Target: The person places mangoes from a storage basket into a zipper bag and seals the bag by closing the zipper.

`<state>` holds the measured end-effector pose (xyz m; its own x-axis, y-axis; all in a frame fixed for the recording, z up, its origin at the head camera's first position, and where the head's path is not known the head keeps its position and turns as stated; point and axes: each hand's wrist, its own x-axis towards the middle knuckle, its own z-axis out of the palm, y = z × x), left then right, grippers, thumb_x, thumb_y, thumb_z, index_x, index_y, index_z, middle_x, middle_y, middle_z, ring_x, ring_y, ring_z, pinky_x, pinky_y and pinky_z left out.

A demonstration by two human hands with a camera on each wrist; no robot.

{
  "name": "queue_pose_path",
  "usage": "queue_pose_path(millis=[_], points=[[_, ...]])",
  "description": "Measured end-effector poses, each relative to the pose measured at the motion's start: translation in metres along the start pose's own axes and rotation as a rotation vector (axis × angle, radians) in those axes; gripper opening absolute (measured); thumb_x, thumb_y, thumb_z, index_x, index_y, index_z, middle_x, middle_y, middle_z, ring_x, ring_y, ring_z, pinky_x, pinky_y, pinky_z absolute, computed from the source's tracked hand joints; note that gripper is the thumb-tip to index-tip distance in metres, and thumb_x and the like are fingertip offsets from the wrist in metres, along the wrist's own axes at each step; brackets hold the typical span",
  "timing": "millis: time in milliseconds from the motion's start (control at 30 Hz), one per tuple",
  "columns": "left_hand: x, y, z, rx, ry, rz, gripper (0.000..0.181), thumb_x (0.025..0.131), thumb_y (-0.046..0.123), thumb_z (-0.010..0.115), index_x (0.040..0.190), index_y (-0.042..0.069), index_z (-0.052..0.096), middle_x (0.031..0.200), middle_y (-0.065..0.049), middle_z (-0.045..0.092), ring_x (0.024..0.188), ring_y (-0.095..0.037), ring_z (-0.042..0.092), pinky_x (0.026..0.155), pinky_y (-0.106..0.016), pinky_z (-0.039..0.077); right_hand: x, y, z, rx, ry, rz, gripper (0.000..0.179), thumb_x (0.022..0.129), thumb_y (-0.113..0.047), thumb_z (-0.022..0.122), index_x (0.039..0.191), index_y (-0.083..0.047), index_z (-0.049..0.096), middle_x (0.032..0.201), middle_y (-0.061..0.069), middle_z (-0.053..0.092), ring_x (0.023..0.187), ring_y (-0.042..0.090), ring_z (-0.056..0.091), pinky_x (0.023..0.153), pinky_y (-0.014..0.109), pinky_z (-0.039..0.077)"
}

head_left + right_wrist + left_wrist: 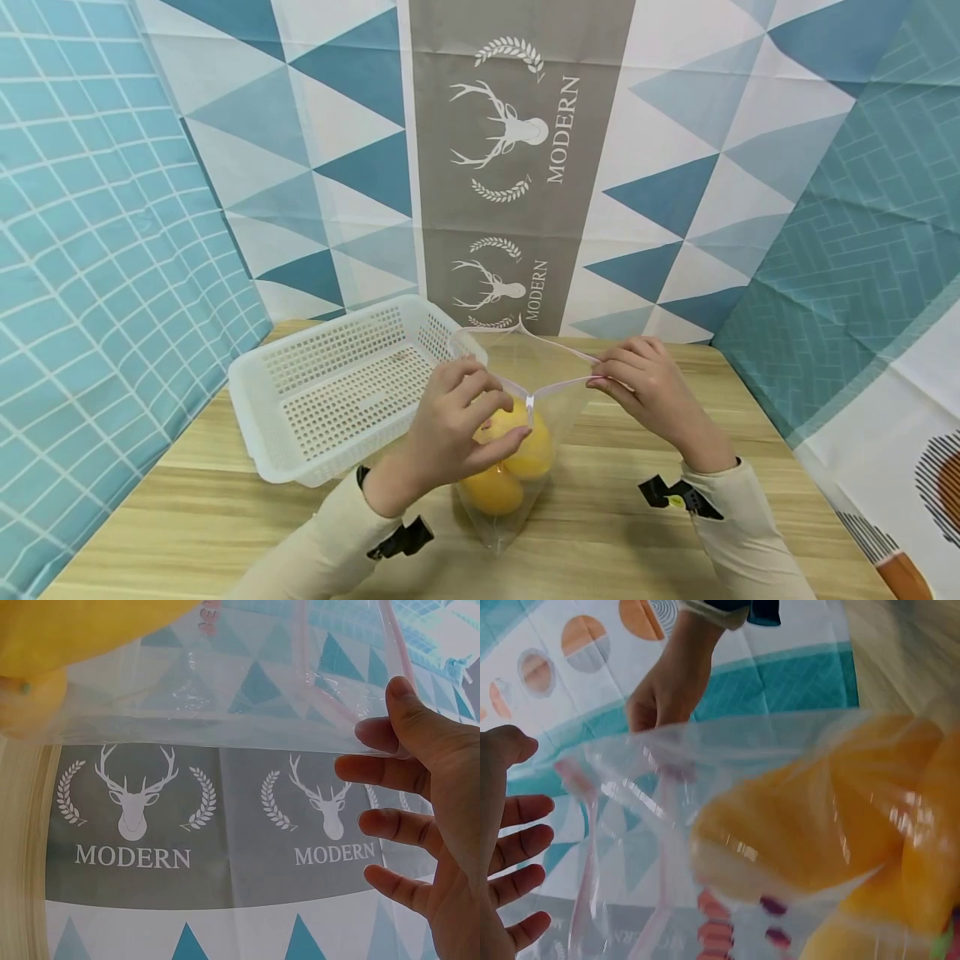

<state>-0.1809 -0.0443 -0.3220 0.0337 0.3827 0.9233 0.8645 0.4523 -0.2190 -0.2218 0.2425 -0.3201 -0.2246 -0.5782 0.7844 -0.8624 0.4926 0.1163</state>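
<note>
A clear zip bag [558,446] with a pink-edged mouth and a small white slider [530,402] stands upright, its mouth apart. Several yellow fruits [534,454], mango-like in shape, lie inside it. My right hand [651,396] pinches the right corner of the bag's mouth between thumb and forefinger; its other fingers [401,829] are spread. My left hand [453,429] is in front of the bag's left side, fingers apart and loosely bent. In the left wrist view its fingers [521,844] hold nothing and stand clear of the pink edge. Part of the fruit is hidden behind this hand.
Left of the bag, a white perforated plastic basket [258,442] stands on the wooden table [187,517], partly behind the left hand. Patterned cloth [517,225] hangs behind the table, with more sheets on both sides.
</note>
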Motion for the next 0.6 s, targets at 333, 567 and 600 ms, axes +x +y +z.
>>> queue_pose_path(millis=[333,567,600], points=[[-0.001,0.012,0.015,0.000,0.026,-0.033,0.014,0.086,0.012,0.062,0.072,0.013,0.063,0.074,0.002,0.060,0.077,-0.022,0.053,0.072,-0.038,0.041,0.001,-0.002,0.001,-0.003,0.002,-0.005,0.041,0.101,-0.040,0.051,0.086,-0.009,0.073,0.088,0.004,0.071,0.085,0.026,0.060,0.080,0.045,0.041],[-0.001,0.013,0.016,0.019,0.065,0.002,0.015,0.084,0.007,0.059,0.071,0.011,0.064,0.071,0.002,0.059,0.076,-0.022,0.055,0.068,-0.035,0.042,0.002,-0.002,0.000,0.016,0.003,-0.004,0.040,0.102,-0.039,0.050,0.085,-0.010,0.073,0.087,0.003,0.070,0.084,0.025,0.060,0.080,0.044,0.041],[-0.001,0.013,0.017,0.022,0.067,0.007,0.015,0.084,0.007,0.058,0.071,0.011,0.064,0.071,0.002,0.059,0.076,-0.021,0.055,0.068,-0.035,0.042,0.002,-0.002,-0.001,0.019,0.000,-0.003,0.040,0.102,-0.040,0.051,0.085,-0.010,0.073,0.087,0.002,0.070,0.084,0.025,0.060,0.080,0.044,0.040]])
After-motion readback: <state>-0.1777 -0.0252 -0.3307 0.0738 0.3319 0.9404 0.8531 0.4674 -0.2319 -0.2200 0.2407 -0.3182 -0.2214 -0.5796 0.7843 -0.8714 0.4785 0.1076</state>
